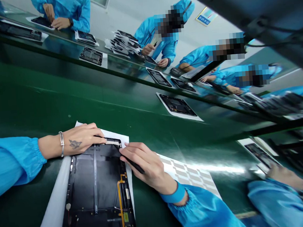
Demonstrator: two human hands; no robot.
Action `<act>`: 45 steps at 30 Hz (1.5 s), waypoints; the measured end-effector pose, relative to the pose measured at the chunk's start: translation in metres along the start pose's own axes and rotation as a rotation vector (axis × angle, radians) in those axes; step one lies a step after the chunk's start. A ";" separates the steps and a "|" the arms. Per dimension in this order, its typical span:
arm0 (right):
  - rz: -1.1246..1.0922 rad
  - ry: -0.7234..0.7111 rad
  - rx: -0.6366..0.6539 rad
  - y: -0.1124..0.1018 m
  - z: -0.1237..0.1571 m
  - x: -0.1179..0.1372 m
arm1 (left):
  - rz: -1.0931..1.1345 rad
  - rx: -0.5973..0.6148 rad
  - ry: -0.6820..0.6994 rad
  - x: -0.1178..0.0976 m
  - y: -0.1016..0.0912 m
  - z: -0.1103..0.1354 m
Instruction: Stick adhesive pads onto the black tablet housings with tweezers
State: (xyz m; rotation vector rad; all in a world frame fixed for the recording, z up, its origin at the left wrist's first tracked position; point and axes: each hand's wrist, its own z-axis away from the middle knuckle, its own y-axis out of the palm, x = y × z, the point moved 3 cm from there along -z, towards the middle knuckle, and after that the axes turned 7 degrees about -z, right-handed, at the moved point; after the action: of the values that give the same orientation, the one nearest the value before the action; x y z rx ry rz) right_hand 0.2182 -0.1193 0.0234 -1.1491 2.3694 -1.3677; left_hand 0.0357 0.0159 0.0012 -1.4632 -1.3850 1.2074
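Note:
An open black tablet housing (85,181) lies lengthwise in front of me on white paper, with an orange flex cable (120,200) along its right side. My left hand (82,138) reaches over its far left corner. Its fingers pinch the left end of a small pale strip (113,142) at the far edge. In my right hand (147,164) is a slim black tool that looks like tweezers (134,164), held like a pen. The tool's tip points at the strip near the far right corner; whether it touches is too small to tell.
A sheet of pale labels (190,177) lies right of the housing. Another housing (177,105) rests on the green table (47,97) further off. Co-workers in blue sit across the bench, near a stack of housings (123,44). A neighbour's sleeve (274,201) is close on the right.

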 end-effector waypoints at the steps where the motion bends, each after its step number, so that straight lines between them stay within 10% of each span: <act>1: -0.001 0.001 -0.010 0.000 0.000 0.000 | 0.000 0.000 0.001 0.000 0.000 0.000; 19: -0.070 0.018 -0.022 0.003 -0.001 0.000 | -0.031 0.045 -0.016 0.000 -0.003 0.002; 30: -0.244 0.357 -0.399 -0.016 -0.004 -0.028 | -0.440 0.271 -0.120 -0.023 -0.002 -0.034; 45: -0.147 0.331 0.531 0.025 -0.056 -0.049 | 0.178 0.035 -0.147 0.002 -0.008 0.016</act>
State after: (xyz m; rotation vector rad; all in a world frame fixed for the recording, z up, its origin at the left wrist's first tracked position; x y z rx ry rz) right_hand 0.2112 -0.0411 0.0248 -1.0106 1.9267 -2.2086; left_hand 0.0180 0.0172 0.0047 -1.5246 -1.3435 1.4701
